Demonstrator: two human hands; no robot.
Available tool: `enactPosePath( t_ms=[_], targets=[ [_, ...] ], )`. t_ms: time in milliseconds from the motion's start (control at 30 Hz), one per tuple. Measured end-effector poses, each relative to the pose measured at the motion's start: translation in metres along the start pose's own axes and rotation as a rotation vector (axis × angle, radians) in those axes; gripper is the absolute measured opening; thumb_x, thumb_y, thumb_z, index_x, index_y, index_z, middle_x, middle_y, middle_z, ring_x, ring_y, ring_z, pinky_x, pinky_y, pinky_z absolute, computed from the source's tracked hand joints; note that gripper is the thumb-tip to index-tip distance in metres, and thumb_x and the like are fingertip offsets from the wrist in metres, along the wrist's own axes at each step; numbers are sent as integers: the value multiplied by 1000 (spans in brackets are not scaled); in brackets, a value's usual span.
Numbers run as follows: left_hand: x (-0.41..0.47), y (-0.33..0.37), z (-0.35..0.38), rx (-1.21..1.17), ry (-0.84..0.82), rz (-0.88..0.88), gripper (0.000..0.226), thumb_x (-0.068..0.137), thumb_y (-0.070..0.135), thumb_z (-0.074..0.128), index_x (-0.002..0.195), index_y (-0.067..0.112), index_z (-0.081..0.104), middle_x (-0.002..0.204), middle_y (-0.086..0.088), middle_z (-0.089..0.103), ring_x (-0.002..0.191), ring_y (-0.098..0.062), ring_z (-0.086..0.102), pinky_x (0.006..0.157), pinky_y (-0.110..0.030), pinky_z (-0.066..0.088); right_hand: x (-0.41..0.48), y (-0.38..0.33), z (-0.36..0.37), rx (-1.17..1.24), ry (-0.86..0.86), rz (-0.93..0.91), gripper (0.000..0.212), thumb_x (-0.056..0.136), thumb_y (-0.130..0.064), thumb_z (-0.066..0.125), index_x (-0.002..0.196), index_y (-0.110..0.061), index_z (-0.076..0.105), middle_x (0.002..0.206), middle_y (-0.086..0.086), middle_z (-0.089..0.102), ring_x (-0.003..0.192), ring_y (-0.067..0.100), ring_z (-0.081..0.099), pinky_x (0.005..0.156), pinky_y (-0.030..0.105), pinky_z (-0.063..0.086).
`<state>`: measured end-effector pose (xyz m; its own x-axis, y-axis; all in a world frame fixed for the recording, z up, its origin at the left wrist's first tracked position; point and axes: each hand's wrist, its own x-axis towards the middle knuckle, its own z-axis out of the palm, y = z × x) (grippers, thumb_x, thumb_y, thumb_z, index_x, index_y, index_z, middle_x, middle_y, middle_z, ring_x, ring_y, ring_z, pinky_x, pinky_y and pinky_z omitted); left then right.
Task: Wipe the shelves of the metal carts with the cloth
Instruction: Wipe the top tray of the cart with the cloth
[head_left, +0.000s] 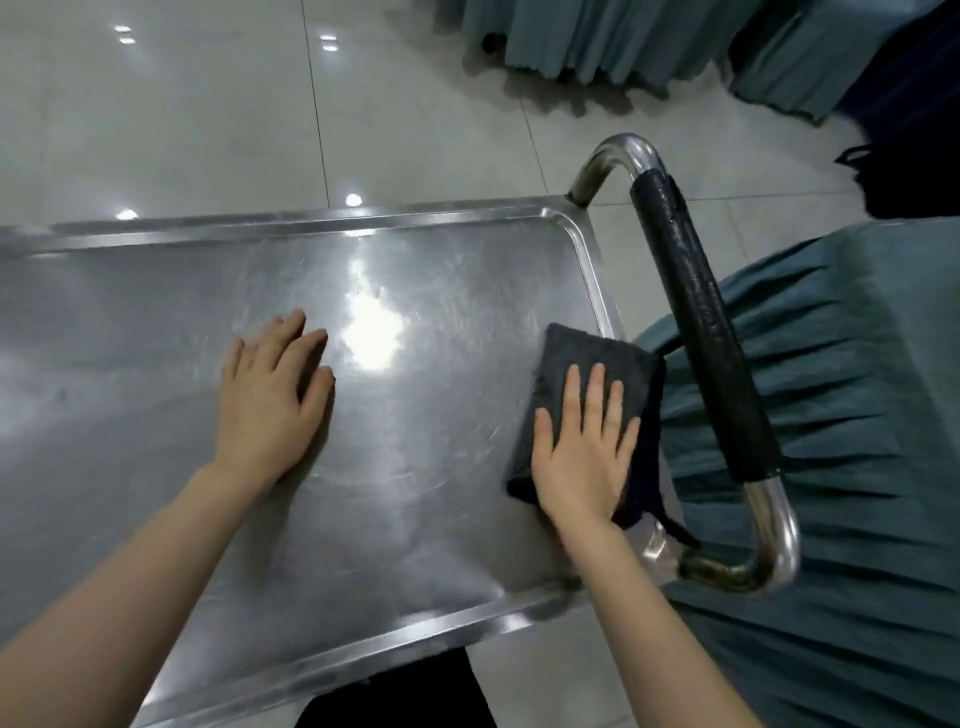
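Two hands (270, 400) (582, 462); one cloth (592, 351); one shelf (415, 483)

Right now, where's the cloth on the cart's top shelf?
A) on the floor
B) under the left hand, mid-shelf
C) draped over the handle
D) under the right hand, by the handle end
D: the dark cloth lies flat under the right hand, whose straight fingers press it onto the top shelf next to the black-wrapped handle; the left hand rests on bare metal.
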<state>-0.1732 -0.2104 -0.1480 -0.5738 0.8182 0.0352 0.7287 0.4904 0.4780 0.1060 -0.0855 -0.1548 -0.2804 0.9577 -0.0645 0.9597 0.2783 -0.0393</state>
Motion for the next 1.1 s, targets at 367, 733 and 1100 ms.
enactPosePath(
  t_ms=[367, 733, 1100],
  targets=[
    [-103, -34, -28, 140, -176, 46, 60, 95, 39, 31, 149, 12, 36, 159, -6, 25, 148, -27, 21, 120, -44, 13, -18, -70, 2, 56, -85, -470, 60, 101, -53, 24, 156, -35, 10, 164, -7, 3, 151, 16, 0, 121, 46, 4],
    [-171, -40, -37, 156, -253, 55, 66, 92, 47, 18, 150, 19, 34, 161, -1, 20, 149, -26, 17, 119, -48, 15, -84, -75, 5, 14, -84, -201, 62, 100, -55, 16, 156, -33, 1, 164, -5, -6, 151, 20, -7, 120, 53, -1],
    [-191, -60, -37, 190, -196, 107, 67, 93, 46, 18, 151, 15, 31, 161, 0, 22, 149, -22, 18, 120, -45, 14, -67, -36, 1, -4, -97, -256, 60, 101, -54, 23, 156, -36, 8, 165, -7, -1, 151, 16, -1, 121, 48, 5]
  ],
)
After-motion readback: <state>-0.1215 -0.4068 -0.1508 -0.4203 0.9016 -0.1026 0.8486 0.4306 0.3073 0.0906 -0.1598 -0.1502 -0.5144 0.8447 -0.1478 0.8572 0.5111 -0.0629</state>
